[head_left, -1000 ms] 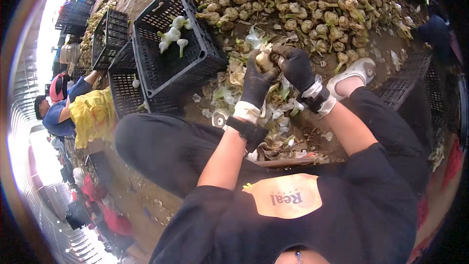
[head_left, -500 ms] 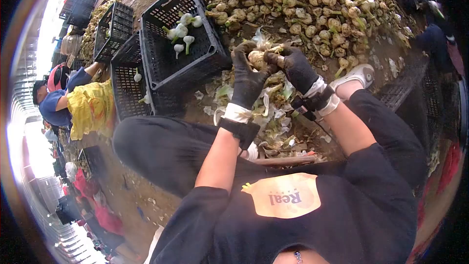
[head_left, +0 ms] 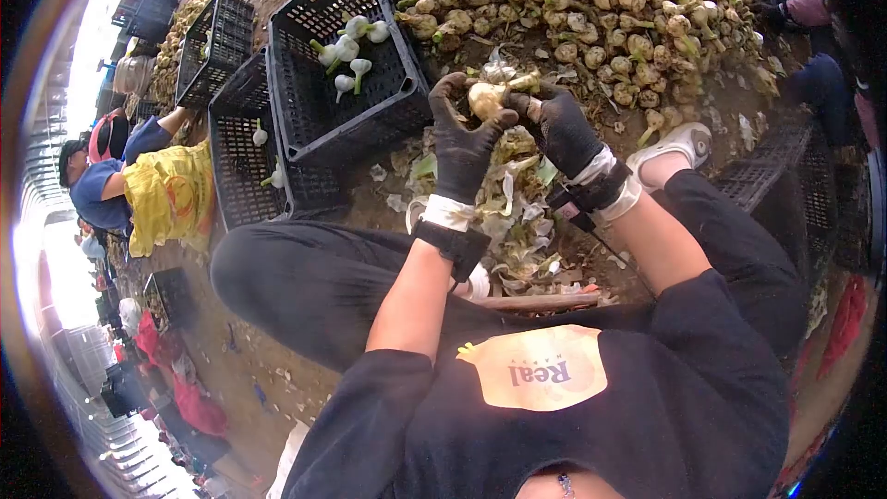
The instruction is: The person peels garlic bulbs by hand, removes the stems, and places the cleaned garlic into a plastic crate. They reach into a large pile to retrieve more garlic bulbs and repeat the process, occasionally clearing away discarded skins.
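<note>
Between my gloved hands is a pale garlic bulb [head_left: 484, 101] with its stalk pointing right. My left hand [head_left: 465, 143] has thumb and fingers closed around the bulb. My right hand [head_left: 562, 129] pinches at the stalk side, its fingers partly hidden. Below them, peeled skins and leaves [head_left: 522, 212] lie on the ground. A black crate [head_left: 356, 134] to the left holds several clean white bulbs [head_left: 344, 49]. Beyond my hands rises a large pile of unpeeled garlic [head_left: 591, 9].
A second black crate [head_left: 242, 166] with a few bulbs stands beside the first; another crate [head_left: 215, 48] is farther back. A person in a yellow apron [head_left: 171, 192] sits at the left. A dark crate [head_left: 762, 171] is near my right foot [head_left: 673, 152].
The bulb between my hands shows a smoother, paler surface, and loose skin has come away from it. My hands stay nearly in place; the view has shifted slightly.
</note>
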{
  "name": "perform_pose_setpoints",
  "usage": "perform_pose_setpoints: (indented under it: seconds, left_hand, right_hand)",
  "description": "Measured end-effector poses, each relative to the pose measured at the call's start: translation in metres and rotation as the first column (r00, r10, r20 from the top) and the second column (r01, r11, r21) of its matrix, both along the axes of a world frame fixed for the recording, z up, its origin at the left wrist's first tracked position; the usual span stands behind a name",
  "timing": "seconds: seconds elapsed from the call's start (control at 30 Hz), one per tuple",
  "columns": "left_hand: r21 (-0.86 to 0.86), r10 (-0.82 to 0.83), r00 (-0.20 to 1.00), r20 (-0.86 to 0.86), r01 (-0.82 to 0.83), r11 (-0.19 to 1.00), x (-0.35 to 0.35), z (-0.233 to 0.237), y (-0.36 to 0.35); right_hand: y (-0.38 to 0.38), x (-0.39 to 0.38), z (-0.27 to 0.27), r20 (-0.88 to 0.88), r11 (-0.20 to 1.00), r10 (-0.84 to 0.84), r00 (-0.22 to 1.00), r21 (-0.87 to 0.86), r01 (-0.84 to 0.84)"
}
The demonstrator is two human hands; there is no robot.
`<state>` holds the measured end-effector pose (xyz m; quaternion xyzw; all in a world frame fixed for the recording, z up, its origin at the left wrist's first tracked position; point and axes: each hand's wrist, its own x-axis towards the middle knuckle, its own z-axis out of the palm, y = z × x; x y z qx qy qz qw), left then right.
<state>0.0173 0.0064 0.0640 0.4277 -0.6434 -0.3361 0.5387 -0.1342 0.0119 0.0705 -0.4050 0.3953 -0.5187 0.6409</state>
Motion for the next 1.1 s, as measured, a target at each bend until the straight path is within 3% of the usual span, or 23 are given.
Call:
perform_pose_setpoints:
  seconds: [0.03, 0.07, 0.17, 0.23, 0.27, 0.33, 0.37, 0.4, 0.47, 0.5, 0.53, 0.57, 0.6, 0.67, 0.73, 0.8, 0.83, 0.87, 0.93, 0.97, 1.03, 1.07, 1.1]
  left_hand:
    - [0.124, 0.008, 0.993, -0.116, 0.006, 0.992, 0.0, 0.002, 0.002]
    - [0.125, 0.009, 0.993, -0.117, 0.006, 0.992, 0.0, 0.004, 0.003]
    - [0.201, 0.006, 0.982, -0.189, 0.033, 0.979, 0.003, 0.008, 0.005]
    - [0.407, 0.006, 0.719, -0.695, 0.387, 0.827, 0.006, 0.009, 0.005]
    - [0.408, 0.005, 0.719, -0.695, 0.388, 0.826, 0.008, 0.005, 0.005]
    - [0.525, 0.097, 0.592, -0.8, 0.612, 0.591, 0.011, 0.002, 0.004]
    - [0.518, 0.083, 0.57, -0.818, 0.666, 0.537, 0.012, 0.011, 0.006]
    - [0.519, 0.083, 0.57, -0.817, 0.665, 0.536, 0.013, 0.008, 0.004]
    - [0.53, 0.003, 0.622, -0.783, 0.664, 0.527, 0.014, -0.003, 0.0]
    - [0.53, 0.004, 0.622, -0.783, 0.665, 0.527, 0.011, -0.008, 0.001]
    - [0.482, -0.09, 0.871, -0.484, 0.351, 0.803, 0.003, -0.01, 0.003]
    - [0.237, -0.026, 0.994, -0.106, 0.051, 0.97, 0.0, -0.011, 0.005]
    - [0.236, -0.024, 0.994, -0.104, 0.048, 0.971, 0.002, -0.011, 0.003]
    - [0.141, 0.031, 0.989, 0.145, -0.051, 0.989, 0.006, 0.0, -0.001]
    - [0.151, -0.05, 0.986, 0.157, 0.026, 0.988, 0.012, 0.01, -0.002]
    - [0.462, -0.232, 0.929, -0.288, 0.347, 0.816, 0.019, 0.017, -0.007]
    - [0.516, -0.231, 0.919, -0.319, 0.373, 0.771, 0.025, 0.017, -0.01]
    - [0.516, -0.231, 0.919, -0.319, 0.372, 0.771, 0.026, 0.016, -0.011]
    - [0.517, -0.131, 0.933, -0.334, 0.298, 0.802, 0.027, 0.014, -0.013]
    - [0.473, -0.053, 0.948, -0.313, 0.204, 0.857, 0.023, 0.014, -0.011]
    - [0.391, -0.068, 0.941, -0.332, 0.204, 0.897, 0.023, 0.014, -0.012]
    - [0.306, -0.082, 0.932, -0.354, 0.199, 0.931, 0.024, 0.013, -0.014]
    - [0.305, -0.085, 0.973, -0.215, 0.149, 0.941, 0.026, 0.012, -0.017]
  right_hand:
    - [-0.001, 0.0, -0.005, 0.133, 1.0, -0.002, 0.991, 0.008, 0.001]
    - [-0.002, -0.002, -0.01, 0.133, 1.0, -0.001, 0.991, 0.009, 0.0]
    - [-0.007, -0.006, -0.017, -0.019, 0.996, 0.012, 1.0, -0.087, -0.013]
    - [-0.011, -0.007, -0.017, -0.333, 0.931, -0.112, 0.936, -0.364, -0.018]
    - [-0.017, -0.012, -0.026, -0.333, 0.931, -0.113, 0.936, -0.364, -0.016]
    - [-0.026, -0.019, -0.039, -0.629, 0.729, -0.432, 0.646, -0.666, -0.161]
    - [-0.026, -0.019, -0.039, -0.628, 0.729, -0.432, 0.647, -0.666, -0.161]
    - [-0.026, -0.019, -0.04, -0.591, 0.842, -0.241, 0.77, -0.522, -0.137]
    - [-0.02, -0.017, -0.026, -0.497, 0.923, -0.054, 0.866, -0.355, -0.146]
    - [-0.014, -0.017, -0.018, -0.638, 0.922, -0.157, 0.754, -0.368, -0.119]
    - [-0.01, -0.015, -0.013, -0.751, 0.917, -0.251, 0.611, -0.386, -0.097]
    - [-0.007, -0.013, -0.014, -0.75, 0.917, -0.251, 0.612, -0.387, -0.099]
    - [-0.006, -0.011, -0.017, -0.755, 0.855, -0.37, 0.542, -0.504, -0.119]
    - [-0.006, -0.009, -0.015, -0.738, 0.781, -0.484, 0.47, -0.607, -0.148]
    - [-0.011, -0.011, -0.009, -0.596, 0.689, -0.538, 0.597, -0.718, -0.096]
    - [-0.012, -0.012, -0.011, -0.609, 0.681, -0.569, 0.553, -0.726, -0.098]
    - [-0.013, -0.01, -0.007, -0.617, 0.671, -0.597, 0.513, -0.734, -0.103]
    - [-0.012, -0.009, -0.004, -0.618, 0.671, -0.596, 0.513, -0.734, -0.104]
    - [-0.008, -0.006, 0.003, -0.68, 0.821, -0.435, 0.59, -0.569, -0.051]
    - [-0.007, -0.002, 0.003, -0.678, 0.82, -0.437, 0.591, -0.57, -0.047]
    - [-0.006, 0.002, -0.001, -0.605, 0.834, -0.41, 0.683, -0.552, 0.011]
    - [-0.008, 0.0, -0.004, -0.604, 0.833, -0.413, 0.681, -0.554, 0.014]
    - [-0.01, -0.003, -0.008, -0.626, 0.797, -0.496, 0.601, -0.603, 0.03]
